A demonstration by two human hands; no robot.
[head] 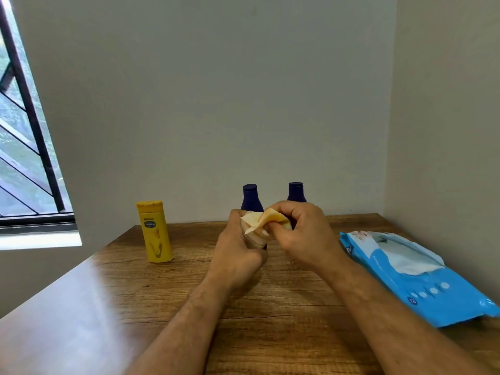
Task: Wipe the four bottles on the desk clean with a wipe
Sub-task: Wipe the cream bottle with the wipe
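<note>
My left hand (238, 253) grips a small pale beige bottle (255, 239), mostly hidden by my fingers. My right hand (303, 231) presses a yellowish wipe (266, 219) over the top of that bottle. A yellow bottle (154, 231) stands upright at the left of the desk. Two dark blue bottles stand at the back by the wall, one (251, 197) just behind my left hand, the other (296, 192) behind my right hand; their lower parts are hidden.
A blue pack of wipes (433, 288) lies at the right of the wooden desk (270, 320), its flap open with a white wipe showing. Walls close the back and right. A barred window is at the left.
</note>
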